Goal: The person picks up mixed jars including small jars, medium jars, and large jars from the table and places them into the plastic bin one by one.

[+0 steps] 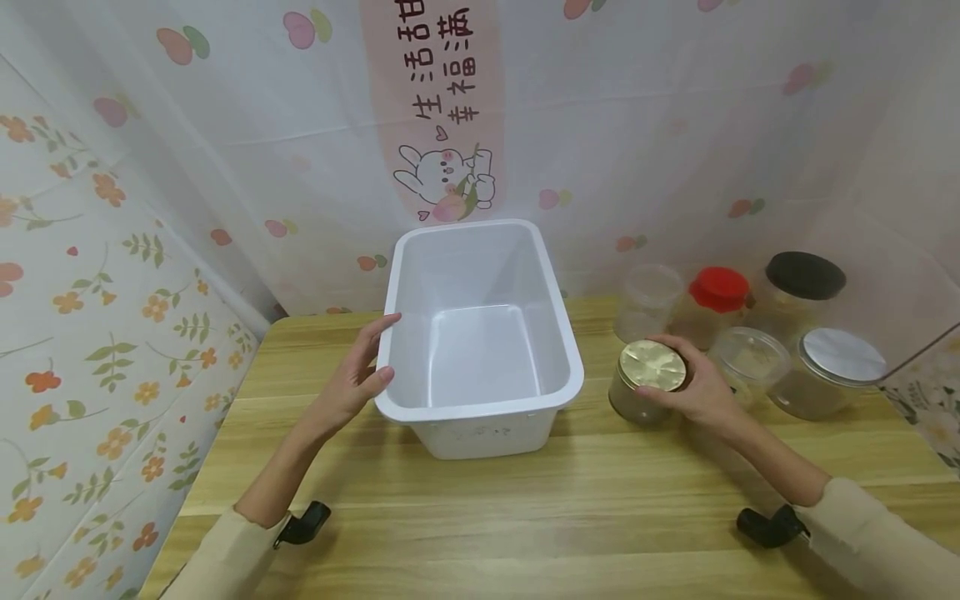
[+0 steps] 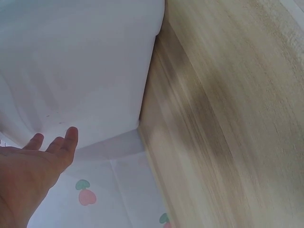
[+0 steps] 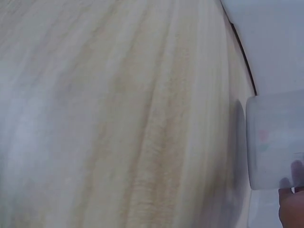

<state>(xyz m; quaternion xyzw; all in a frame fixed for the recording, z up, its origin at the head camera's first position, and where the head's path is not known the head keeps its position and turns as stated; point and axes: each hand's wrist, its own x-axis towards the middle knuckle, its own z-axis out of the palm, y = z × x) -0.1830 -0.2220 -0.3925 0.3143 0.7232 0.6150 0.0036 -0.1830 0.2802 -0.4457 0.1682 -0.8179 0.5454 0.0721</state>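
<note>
A white plastic bin [image 1: 480,410] stands on the wooden table. My left hand [image 1: 351,379] is at its left rim, thumb and fingertips apart and relaxed against the edge; the left wrist view has this hand [image 2: 38,171] beside the bin's outer wall [image 2: 85,71]. To the right of the bin, my right hand [image 1: 701,385] grips a clear jar with a gold lid [image 1: 652,365], thumb at the near side and fingers behind. In the right wrist view the clear jar [image 3: 275,142] appears on its side, with fingertips [image 3: 285,190] against it.
Behind and right of my right hand stand other clear containers: one with a pale lid [image 1: 652,285], one with a red lid [image 1: 720,288], one with a black lid [image 1: 806,276], one with a silver lid [image 1: 843,356] and a clear-lidded one [image 1: 752,356]. A patterned curtain [image 1: 315,167] hangs behind.
</note>
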